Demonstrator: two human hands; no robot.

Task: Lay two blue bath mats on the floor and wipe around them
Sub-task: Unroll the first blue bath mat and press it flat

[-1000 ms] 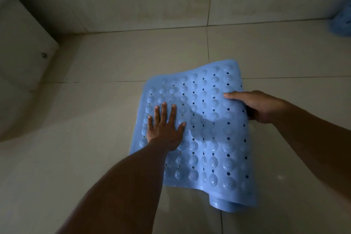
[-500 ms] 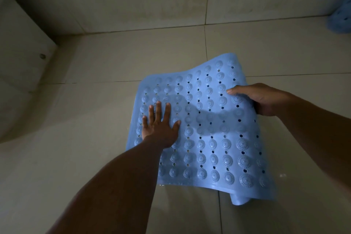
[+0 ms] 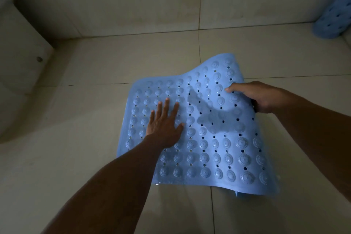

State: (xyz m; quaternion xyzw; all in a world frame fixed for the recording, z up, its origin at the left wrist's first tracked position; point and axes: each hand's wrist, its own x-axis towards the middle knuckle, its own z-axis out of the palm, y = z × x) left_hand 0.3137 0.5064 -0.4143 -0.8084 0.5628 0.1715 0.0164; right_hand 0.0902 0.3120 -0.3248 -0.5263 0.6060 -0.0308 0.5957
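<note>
A blue bath mat (image 3: 209, 150) with suction cups and holes lies partly unrolled on the tiled floor, cup side up. Its left part is flat and its right side curves up off the floor. My left hand (image 3: 164, 125) presses flat on the mat's left half, fingers straight and spread. My right hand (image 3: 254, 96) grips the raised right edge, thumb on top and fingers hidden under the mat. A second blue mat (image 3: 330, 23), rolled up, leans at the far right edge of the view, partly cut off.
The beige tiled floor (image 3: 85, 119) meets a tiled wall (image 3: 133, 2) at the back. A raised ledge with a small round fitting (image 3: 39, 59) stands on the left. The light is dim.
The mat has unrolled further to the right and lies flatter. My right hand has drawn the edge rightward, while my left hand keeps pressing the left half.
</note>
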